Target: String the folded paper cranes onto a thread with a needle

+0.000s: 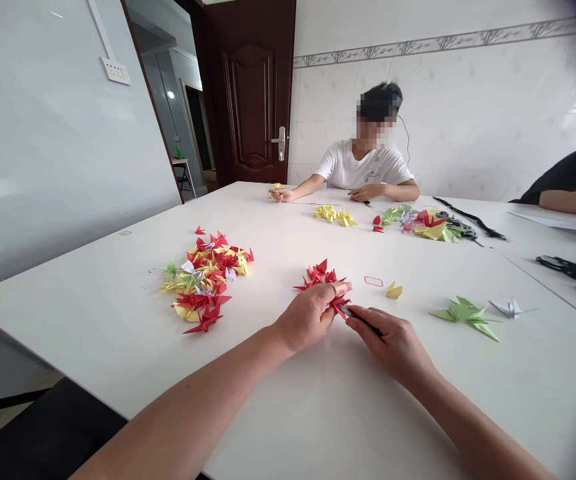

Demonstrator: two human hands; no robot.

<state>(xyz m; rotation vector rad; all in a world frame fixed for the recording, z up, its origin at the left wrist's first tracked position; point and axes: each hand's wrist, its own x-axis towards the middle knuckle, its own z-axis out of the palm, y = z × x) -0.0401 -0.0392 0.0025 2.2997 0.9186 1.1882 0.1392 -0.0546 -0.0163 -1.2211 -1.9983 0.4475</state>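
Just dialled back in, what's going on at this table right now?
The person's left hand pinches a small red folded paper crane while the right hand holds a thin dark tool against it. A small cluster of red paper cranes lies just beyond, and a mixed red, yellow and green pile sits to the left on the white table. Another person in a white shirt sits opposite.

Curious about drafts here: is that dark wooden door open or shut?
Open. The door is swung inward, and the hallway beyond shows to its left.
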